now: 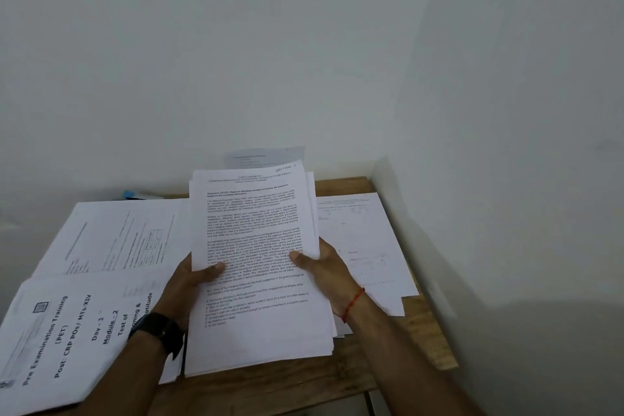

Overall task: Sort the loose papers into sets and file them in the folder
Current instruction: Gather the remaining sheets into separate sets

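I hold a thick stack of printed white papers (256, 240) upright over the wooden table (425, 341). Its top sheet is dense text with "SECTION - 1" handwritten at the upper right. My left hand (192, 277) grips the stack's left edge, thumb on the front page. My right hand (324, 267) grips the right edge, thumb on the front too. On the table at the left lies a set with a "Pre Examination Training" cover (64, 338). More sheets (111, 240) lie behind it. No folder can be made out for certain.
A pile of sheets (368, 246) lies on the table's right part, near the wall corner. A blue object (131, 195) peeks out at the back left against the wall. White walls close the table in at the back and right.
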